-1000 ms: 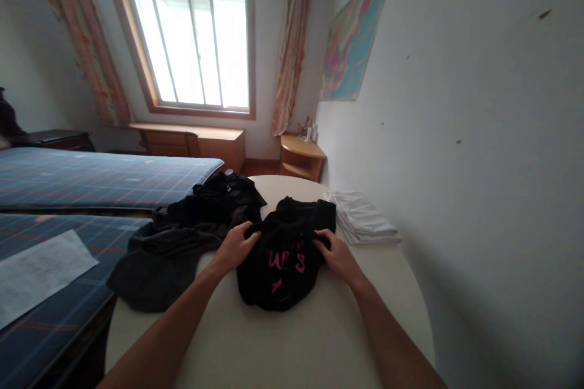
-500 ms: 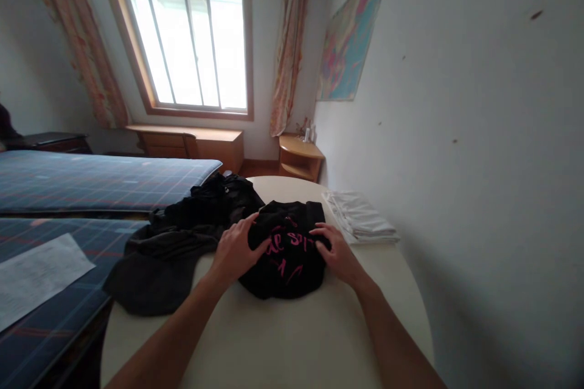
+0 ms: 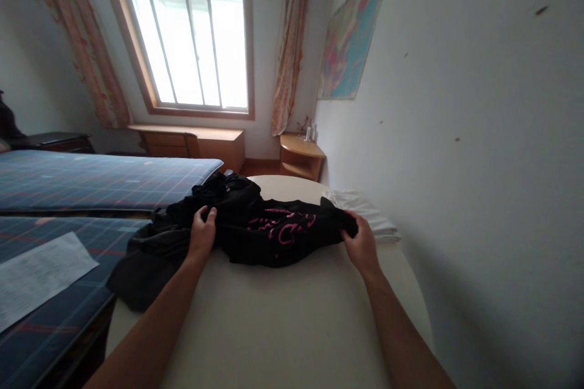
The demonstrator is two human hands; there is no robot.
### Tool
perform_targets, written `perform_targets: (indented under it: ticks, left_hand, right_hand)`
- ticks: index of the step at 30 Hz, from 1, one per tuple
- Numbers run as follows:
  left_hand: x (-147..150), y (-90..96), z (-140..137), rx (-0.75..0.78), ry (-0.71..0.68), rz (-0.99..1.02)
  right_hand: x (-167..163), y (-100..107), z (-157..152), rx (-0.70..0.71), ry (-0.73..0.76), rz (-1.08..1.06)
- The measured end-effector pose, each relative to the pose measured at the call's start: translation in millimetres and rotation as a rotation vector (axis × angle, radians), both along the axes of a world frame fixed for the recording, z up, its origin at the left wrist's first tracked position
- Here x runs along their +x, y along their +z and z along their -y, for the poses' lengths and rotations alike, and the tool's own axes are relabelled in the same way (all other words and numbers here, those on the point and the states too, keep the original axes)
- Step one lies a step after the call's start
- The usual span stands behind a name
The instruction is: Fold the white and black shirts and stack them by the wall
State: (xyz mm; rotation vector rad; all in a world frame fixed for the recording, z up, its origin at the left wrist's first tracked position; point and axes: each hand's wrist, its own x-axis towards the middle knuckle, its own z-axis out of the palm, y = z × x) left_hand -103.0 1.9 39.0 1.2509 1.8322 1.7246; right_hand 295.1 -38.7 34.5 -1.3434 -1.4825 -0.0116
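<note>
A black T-shirt with pink lettering (image 3: 278, 234) is stretched sideways over the near middle of the round table, its front edge curving down. My right hand (image 3: 362, 243) is closed on its right end, thumb against the cloth. At the other end, my left hand (image 3: 203, 232) pinches the dark cloth between thumb and fingers; part of its grip is hidden. Beside and behind my left hand lies a heap of black and dark grey clothes (image 3: 150, 267), touching the shirt. Folded white cloth (image 3: 365, 213) rests just beyond my right hand.
The round cream table (image 3: 283, 328) stands close to the white wall (image 3: 493, 206) on the right. To the left are plaid mattresses (image 3: 114, 179) with a sheet of paper (image 3: 45, 276) on the nearer one. A low desk and corner shelf (image 3: 301, 147) stand under the window.
My hands have moved apart, left hand leftward and right hand rightward. The T-shirt, bunched before, is now drawn out wide between them, its lettering shifted.
</note>
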Motion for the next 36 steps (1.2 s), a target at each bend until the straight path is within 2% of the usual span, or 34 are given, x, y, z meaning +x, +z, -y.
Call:
perform_targets:
  ticks: [2,4,6,8,9,11,14,18,20,23,26,29,32,36]
  left_hand:
    - [12,6.8,11,0.172,-0.002,-0.17]
    - [26,17.4,27,0.415,-0.081,-0.475]
    - [38,27.7,44,0.536,-0.387,-0.7]
    - [48,33.9,56,0.514,-0.738,-0.883]
    - [51,34.9,60,0.47,-0.86,-0.947]
    - [56,33.4,63,0.384,-0.953,-1.009]
    - [57,27.9,58,0.336,-0.92,-1.004]
    - [50,25.7,47,0.346,-0.773,-0.974]
    - [41,26.5,42,0.357,-0.611,-0.907]
    - [25,25.4,31,0.309,-0.282,-0.687]
    - [10,20.1,20,0.142,-0.076,-0.475]
    - [10,15.4,18,0.083,-0.103,-0.445]
    - [21,16.1,25,0.186,-0.227,-0.509]
    - [37,19.7,36,0.238,-0.362,-0.649]
  right_hand:
    - [-4,0,0,0.052,-0.029,-0.012]
    - [-12,0,5,0.029,0.046,0.002]
    - [-21,1,13,-0.051,0.182,0.085]
    - [-29,2,21,-0.149,0.325,0.23]
    - [-32,3,25,-0.195,0.386,0.303]
    - [-36,3,29,-0.27,0.475,0.404]
    - [-39,2,28,-0.302,0.519,0.456]
    - [-35,2,19,-0.194,0.418,0.383]
    - [-28,4,14,-0.094,0.306,0.294]
    - [-11,7,8,0.055,0.054,0.138]
    - [3,9,6,0.059,-0.155,0.035]
    - [2,7,6,-0.105,-0.165,-0.028]
    - [-11,3,8,-0.244,-0.027,-0.104]
    - [-32,-1,14,-0.237,0.223,-0.069]
